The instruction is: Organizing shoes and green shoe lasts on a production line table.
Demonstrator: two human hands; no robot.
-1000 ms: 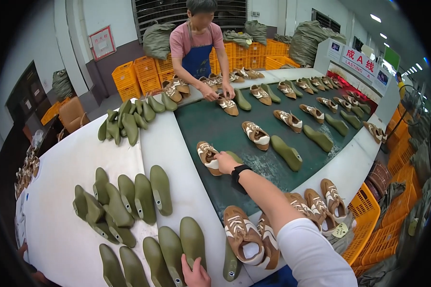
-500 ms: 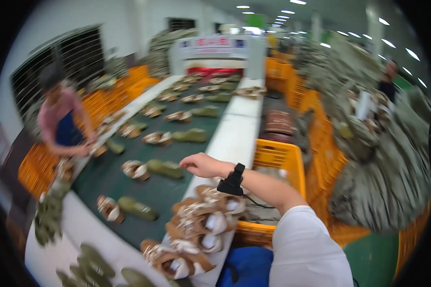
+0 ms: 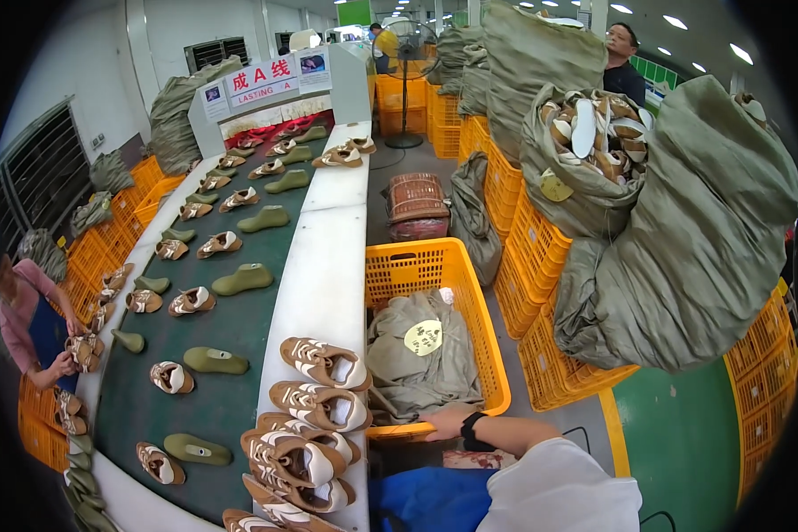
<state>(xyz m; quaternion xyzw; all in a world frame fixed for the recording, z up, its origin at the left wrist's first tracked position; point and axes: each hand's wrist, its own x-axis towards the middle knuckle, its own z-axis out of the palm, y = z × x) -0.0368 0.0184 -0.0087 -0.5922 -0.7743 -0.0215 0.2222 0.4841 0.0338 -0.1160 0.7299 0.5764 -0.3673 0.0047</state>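
Observation:
My right hand (image 3: 445,422), with a black band on its wrist, is at the near rim of a yellow plastic crate (image 3: 483,341). Its fingers appear curled over that rim, though the tips are hard to make out. Inside the crate lies a crumpled grey-green cloth sack (image 3: 390,350) bearing a pale yellow round tag (image 3: 423,338). Left of the crate, several brown and white sneakers (image 3: 315,403) are stacked along the white ledge (image 3: 315,266) of a conveyor. My left hand is out of view.
Sneakers and olive-green shoe lasts (image 3: 217,360) lie in rows on the dark green belt (image 3: 230,403). A co-worker (image 3: 28,310) handles a shoe across it. Large sacks (image 3: 683,230) on stacked yellow crates (image 3: 541,328) stand right; another person (image 3: 623,66) is behind. A fan (image 3: 405,80) stands farther back.
My view has turned to the right. My right hand has gone from above the belt's edge to the near rim of the yellow crate.

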